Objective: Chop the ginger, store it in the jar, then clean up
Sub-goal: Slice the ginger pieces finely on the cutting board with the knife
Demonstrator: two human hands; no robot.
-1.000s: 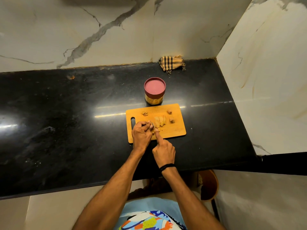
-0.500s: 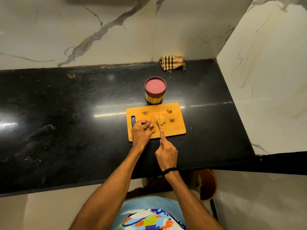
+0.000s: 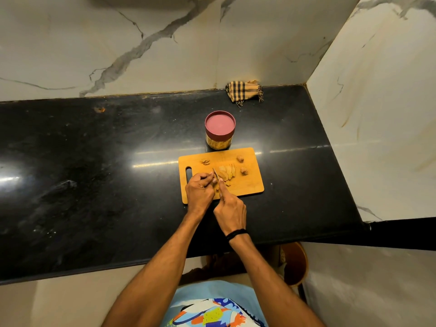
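Gripping a small knife with a metal blade, the right hand sits a little below the middle of the frame, over the near edge of the rectangular orange wooden cutting board. Its fingers are curled around the handle, which is hidden, and the index finger lies straight along the back of the blade. The left hand is just beside it on the left, its fingers bent close together and clamped on a small piece of ginger that touches the blade; most of this piece is covered. Right of the blade lies a fan of pale ginger slices, and three brown ginger chunks rest apart near the far side of the board. Just behind the board stands the round glass jar with a dark red lid, closed. A checked beige and black cloth lies crumpled at the wall, in the upper right part of the black stone counter.
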